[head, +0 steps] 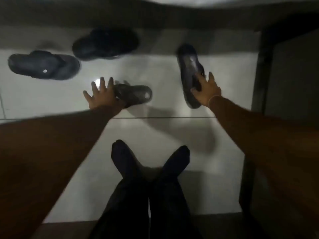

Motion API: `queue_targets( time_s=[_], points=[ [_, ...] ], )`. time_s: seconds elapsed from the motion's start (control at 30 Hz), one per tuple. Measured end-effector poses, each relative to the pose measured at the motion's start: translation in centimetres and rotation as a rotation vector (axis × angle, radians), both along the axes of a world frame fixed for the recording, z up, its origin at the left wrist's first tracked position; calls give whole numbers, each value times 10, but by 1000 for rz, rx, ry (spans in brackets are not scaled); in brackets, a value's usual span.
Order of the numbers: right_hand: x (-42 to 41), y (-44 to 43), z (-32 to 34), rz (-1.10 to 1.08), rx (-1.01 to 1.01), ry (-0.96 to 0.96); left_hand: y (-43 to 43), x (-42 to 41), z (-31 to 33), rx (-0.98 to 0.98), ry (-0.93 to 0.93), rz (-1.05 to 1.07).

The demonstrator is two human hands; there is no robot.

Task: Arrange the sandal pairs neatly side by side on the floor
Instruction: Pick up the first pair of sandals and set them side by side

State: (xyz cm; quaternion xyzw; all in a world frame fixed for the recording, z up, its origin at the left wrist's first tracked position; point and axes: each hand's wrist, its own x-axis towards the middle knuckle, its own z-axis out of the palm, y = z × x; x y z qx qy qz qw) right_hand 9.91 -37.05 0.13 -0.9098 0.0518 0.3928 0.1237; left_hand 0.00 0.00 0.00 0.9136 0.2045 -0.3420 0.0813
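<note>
Nearest the camera are the person's dark-trousered legs (146,195), stretched out over the pale tiled floor (120,152), toes pointing toward the sandals.

The floor carries everything. A dark wall base runs along its far edge and a dark door frame (262,69) stands at its right edge. Four sandals lie scattered on it, none paired yet. The bulkiest, a black slide (105,44), sits close to the far edge, left of centre. Just beside it, nearer the left edge, lies a dark thong sandal (43,65) with a small pale mark on its strap.

Toward the right edge a grey slide (189,73) points away from the person, and the right hand (206,90) lies over its near half, fingers together and closing on the strap and sidewall. Near the middle of the floor a second grey slide (133,95) lies crosswise. The left hand (100,94) is at its heel end with fingers spread wide, and whether it grips is blurred beyond telling.

These look like moulded foam or rubber: light, slightly flexible, not fragile, and likely to skid easily on glossy tile. The strap arch or the sidewall at mid-length seems the surest hold. A push at the heel would probably spin a sandal rather than move it straight.
</note>
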Motion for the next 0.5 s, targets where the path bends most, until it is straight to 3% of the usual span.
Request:
queue_targets(
  time_s=[0.13,0.27,0.5],
  points=[
    [-7,-12,-24,-76,117,23,22,4,-21,-55,172,36],
    [-31,-15,-28,-95,129,-43,16,-4,-35,-183,69,33],
    [-52,-15,-27,-162,139,-47,-43,11,-41,-204,170,-86]
  ],
)
